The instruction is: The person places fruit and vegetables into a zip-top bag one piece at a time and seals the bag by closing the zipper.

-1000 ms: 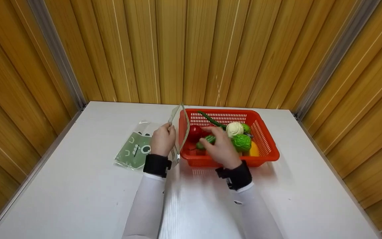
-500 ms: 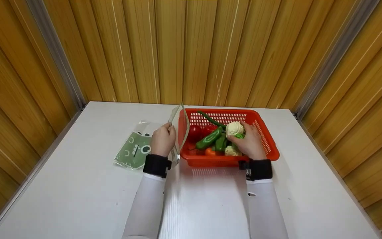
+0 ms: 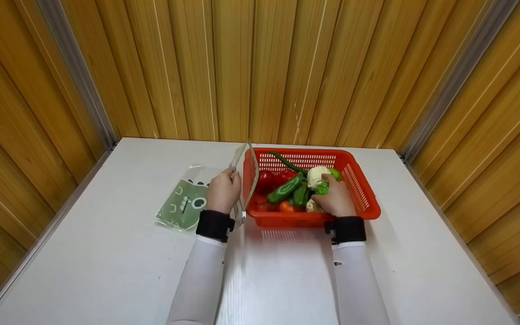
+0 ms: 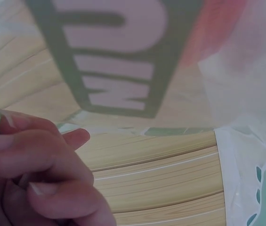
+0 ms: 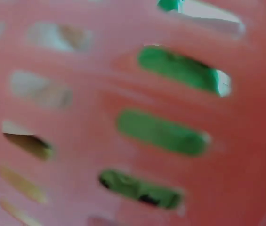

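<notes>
My left hand (image 3: 225, 192) grips the upper edge of a clear zip bag (image 3: 247, 180), which stands on edge with its mouth spread toward the basket. Green print (image 4: 118, 94) on it fills the left wrist view. My right hand (image 3: 336, 198) reaches into the red basket (image 3: 314, 221), thumb and fingers curled round a crinkled green cabbage (image 3: 322, 188). A cauliflower (image 3: 317, 178) lies just beyond the index finger, partly covered. Only red basket wall (image 5: 245, 141) shows clearly in the right wrist view, with green shapes through its slots; the hand is hidden there.
Also in the basket lie a green chili pepper (image 3: 285, 188), a dark green pepper (image 3: 300, 194), a tomato (image 3: 266, 180) and a long thin green vegetable (image 3: 287, 162). Another flat green printed bag (image 3: 181, 205) lies left on the white table (image 3: 106, 253). Wood-patterned panels (image 3: 233, 67) stand behind.
My right hand has gone from above the chili pepper rightward to the cauliflower and cabbage, and its fingers have closed round the cabbage. The left hand and bag have barely moved.
</notes>
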The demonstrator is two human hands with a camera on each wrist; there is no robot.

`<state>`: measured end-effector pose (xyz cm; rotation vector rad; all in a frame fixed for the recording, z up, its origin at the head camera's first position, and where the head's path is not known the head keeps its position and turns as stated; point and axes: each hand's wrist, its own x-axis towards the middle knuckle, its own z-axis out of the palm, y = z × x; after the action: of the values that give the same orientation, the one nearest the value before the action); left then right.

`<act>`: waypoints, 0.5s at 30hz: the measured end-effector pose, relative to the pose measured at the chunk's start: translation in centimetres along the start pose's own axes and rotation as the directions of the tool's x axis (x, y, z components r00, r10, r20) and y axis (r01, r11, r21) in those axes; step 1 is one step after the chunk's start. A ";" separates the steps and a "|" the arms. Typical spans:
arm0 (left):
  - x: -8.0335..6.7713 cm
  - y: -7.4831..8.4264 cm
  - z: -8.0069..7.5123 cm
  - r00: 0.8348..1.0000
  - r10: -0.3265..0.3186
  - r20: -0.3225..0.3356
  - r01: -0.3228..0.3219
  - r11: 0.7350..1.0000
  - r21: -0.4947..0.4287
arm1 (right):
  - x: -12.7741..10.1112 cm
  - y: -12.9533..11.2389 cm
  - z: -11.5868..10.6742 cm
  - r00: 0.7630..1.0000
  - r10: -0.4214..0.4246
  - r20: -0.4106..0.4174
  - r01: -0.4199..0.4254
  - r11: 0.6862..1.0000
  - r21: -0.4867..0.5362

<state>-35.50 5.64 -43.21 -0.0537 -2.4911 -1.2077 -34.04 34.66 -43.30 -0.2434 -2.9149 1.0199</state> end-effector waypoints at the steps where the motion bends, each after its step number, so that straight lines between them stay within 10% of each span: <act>1: 0.0 0.0 0.0 1.000 0.001 0.002 -0.001 1.000 0.001 | 0.0 0.0 0.0 1.000 0.000 -0.009 0.000 1.000 -0.001; 15: -0.3 0.8 -0.1 1.000 0.012 0.000 -0.012 1.000 0.015 | -0.8 -1.3 -0.9 0.994 -0.046 -0.102 0.057 0.993 0.102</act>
<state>-34.99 6.08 -42.67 -0.0644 -2.4961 -1.1841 -33.29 34.13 -41.80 -0.2074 -2.7543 1.1148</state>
